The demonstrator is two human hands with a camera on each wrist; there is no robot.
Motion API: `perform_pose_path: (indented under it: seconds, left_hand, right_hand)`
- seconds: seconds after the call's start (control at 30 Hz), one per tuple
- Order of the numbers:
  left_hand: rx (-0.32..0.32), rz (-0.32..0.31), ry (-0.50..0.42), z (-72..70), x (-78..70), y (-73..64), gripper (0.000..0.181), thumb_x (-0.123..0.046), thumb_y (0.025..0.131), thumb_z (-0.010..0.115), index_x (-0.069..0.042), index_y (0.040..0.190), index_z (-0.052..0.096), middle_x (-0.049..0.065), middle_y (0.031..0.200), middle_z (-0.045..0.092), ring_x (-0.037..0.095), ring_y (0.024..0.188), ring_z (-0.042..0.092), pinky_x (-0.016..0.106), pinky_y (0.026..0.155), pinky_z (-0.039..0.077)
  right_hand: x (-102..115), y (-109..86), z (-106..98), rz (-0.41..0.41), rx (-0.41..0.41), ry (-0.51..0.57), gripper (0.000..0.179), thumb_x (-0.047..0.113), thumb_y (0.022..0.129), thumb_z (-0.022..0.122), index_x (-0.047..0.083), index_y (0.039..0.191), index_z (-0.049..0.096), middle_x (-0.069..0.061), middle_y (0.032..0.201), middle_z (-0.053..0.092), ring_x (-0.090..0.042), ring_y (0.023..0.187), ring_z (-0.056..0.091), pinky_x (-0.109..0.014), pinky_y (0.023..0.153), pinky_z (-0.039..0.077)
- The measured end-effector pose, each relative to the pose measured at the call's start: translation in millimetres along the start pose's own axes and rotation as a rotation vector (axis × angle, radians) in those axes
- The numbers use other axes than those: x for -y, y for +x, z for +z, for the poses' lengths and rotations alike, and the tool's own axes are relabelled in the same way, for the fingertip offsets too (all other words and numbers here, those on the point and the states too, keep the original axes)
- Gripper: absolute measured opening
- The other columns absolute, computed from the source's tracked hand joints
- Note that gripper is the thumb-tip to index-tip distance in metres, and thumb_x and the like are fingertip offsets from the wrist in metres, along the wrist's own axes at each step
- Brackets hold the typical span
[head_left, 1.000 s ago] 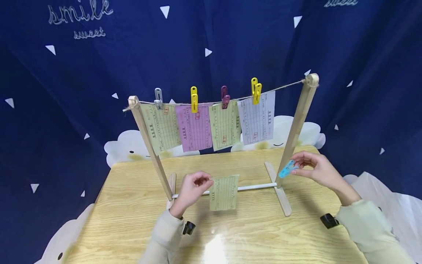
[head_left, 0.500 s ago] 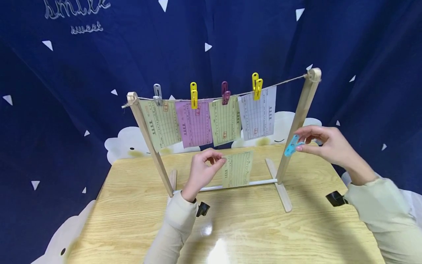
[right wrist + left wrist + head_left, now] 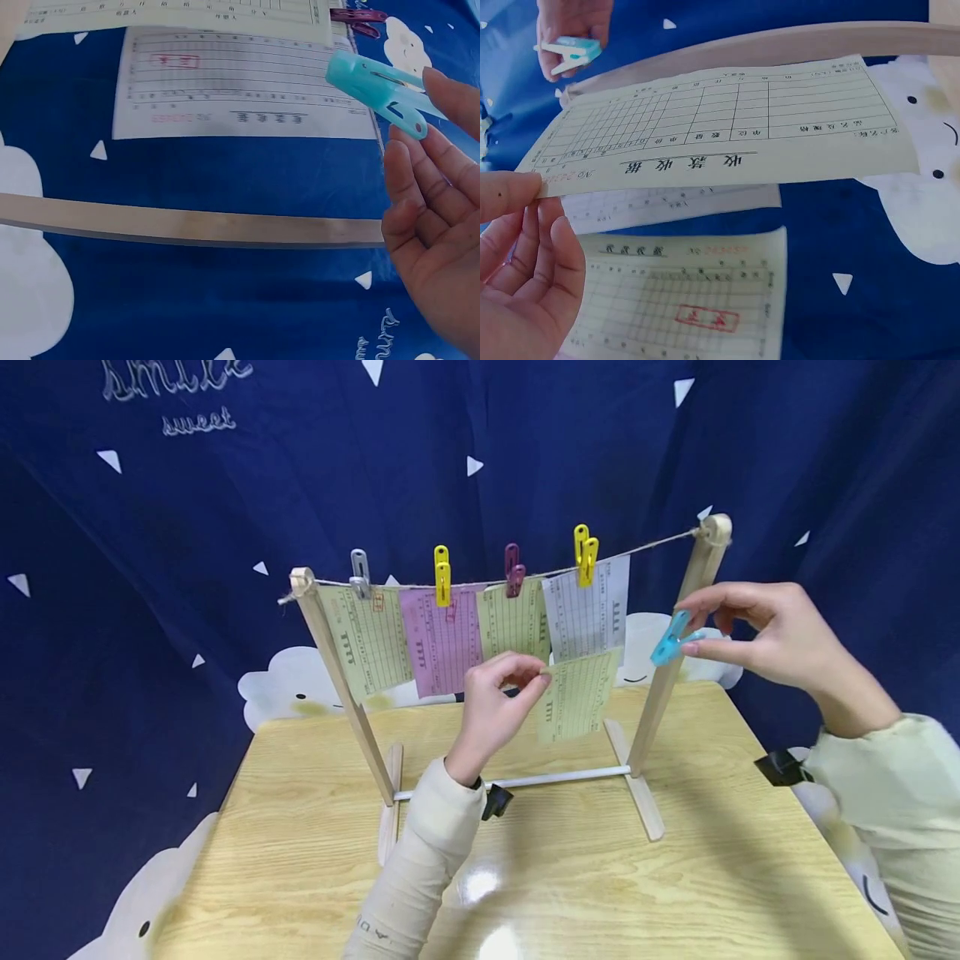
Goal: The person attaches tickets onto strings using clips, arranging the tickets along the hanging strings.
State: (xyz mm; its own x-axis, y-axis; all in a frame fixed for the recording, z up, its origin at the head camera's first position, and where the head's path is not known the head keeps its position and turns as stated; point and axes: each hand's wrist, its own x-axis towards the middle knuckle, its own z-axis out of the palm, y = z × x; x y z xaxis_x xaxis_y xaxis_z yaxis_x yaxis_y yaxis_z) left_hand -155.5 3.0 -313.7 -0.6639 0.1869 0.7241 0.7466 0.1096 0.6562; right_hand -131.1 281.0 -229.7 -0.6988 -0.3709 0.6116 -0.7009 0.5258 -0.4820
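Observation:
My left hand (image 3: pixel 498 706) pinches a pale yellow-green receipt slip (image 3: pixel 579 697) by its upper left corner. The slip hangs in front of the lower part of a white receipt slip (image 3: pixel 588 610) on the string. In the left wrist view the printed grid of the held receipt slip (image 3: pixel 727 120) shows, with thumb and finger at one corner. My right hand (image 3: pixel 780 631) holds a light blue clothespin (image 3: pixel 671 639) by its handles, near the right wooden post. In the right wrist view the clothespin (image 3: pixel 375 86) sits between thumb and fingers.
A string (image 3: pixel 652 550) runs between two wooden posts (image 3: pixel 330 647). From it hang several slips under a grey clothespin (image 3: pixel 360 575), two yellow ones (image 3: pixel 442 577) and a purple one (image 3: pixel 514 570). A white bar (image 3: pixel 562 778) joins the stand's feet above the wooden table (image 3: pixel 300 877).
My left hand has carried the yellow-green slip up and to the right, toward the white slip. My right hand has risen with the blue clothespin beside the right post.

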Motion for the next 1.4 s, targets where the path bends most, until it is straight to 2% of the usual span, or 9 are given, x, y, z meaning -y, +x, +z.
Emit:
perform_pose_path:
  seconds: [0.33, 0.53, 0.97, 1.13, 1.4]
  left_hand:
    - [-0.041, -0.039, -0.039, 13.0, -10.8, 25.3, 0.006, 0.001, 0.077, 0.067, 0.005, 0.081, 0.066, 0.013, 0.072, 0.065, 0.015, 0.061, 0.058, 0.021, 0.06, 0.049]
    - [-0.085, -0.057, -0.044, 21.1, -14.7, 37.9, 0.007, -0.001, 0.078, 0.067, 0.006, 0.08, 0.066, 0.013, 0.072, 0.065, 0.015, 0.06, 0.057, 0.02, 0.058, 0.047]
    - [-0.192, -0.101, -0.065, 41.6, -20.0, 59.9, 0.006, 0.0, 0.078, 0.067, 0.004, 0.083, 0.067, 0.011, 0.07, 0.065, 0.009, 0.053, 0.05, 0.017, 0.05, 0.041]
    - [-0.216, -0.118, -0.085, 50.7, -19.8, 63.8, 0.006, 0.001, 0.078, 0.067, 0.004, 0.082, 0.067, 0.011, 0.07, 0.064, 0.006, 0.049, 0.045, 0.016, 0.047, 0.038]
    - [-0.241, -0.083, -0.02, 61.0, -20.4, 71.2, 0.005, -0.001, 0.078, 0.067, 0.003, 0.081, 0.069, 0.009, 0.072, 0.066, 0.005, 0.049, 0.043, 0.014, 0.048, 0.035]
  right_hand:
    - [13.5, 26.2, -23.3, -0.004, -0.028, -0.116, 0.037, -0.016, 0.062, 0.073, -0.008, 0.097, 0.064, 0.01, 0.08, 0.059, -0.007, 0.063, 0.043, -0.016, 0.052, 0.03]
    - [22.2, 43.0, -34.5, 0.041, -0.049, -0.192, 0.036, -0.011, 0.066, 0.073, -0.006, 0.101, 0.064, 0.015, 0.083, 0.057, -0.008, 0.067, 0.042, -0.014, 0.054, 0.032]
    - [15.2, 75.1, -43.5, 0.16, -0.079, -0.167, 0.033, -0.005, 0.071, 0.072, 0.012, 0.099, 0.067, 0.009, 0.08, 0.056, -0.006, 0.063, 0.048, -0.01, 0.06, 0.039]
    - [12.8, 83.7, -46.1, 0.235, -0.076, -0.1, 0.033, -0.003, 0.073, 0.071, 0.016, 0.101, 0.067, 0.008, 0.082, 0.056, -0.005, 0.063, 0.048, -0.009, 0.062, 0.039]
    - [8.3, 97.3, -48.6, 0.313, -0.047, -0.029, 0.028, -0.001, 0.074, 0.071, 0.018, 0.094, 0.068, 0.009, 0.082, 0.058, -0.009, 0.068, 0.045, -0.012, 0.061, 0.036]
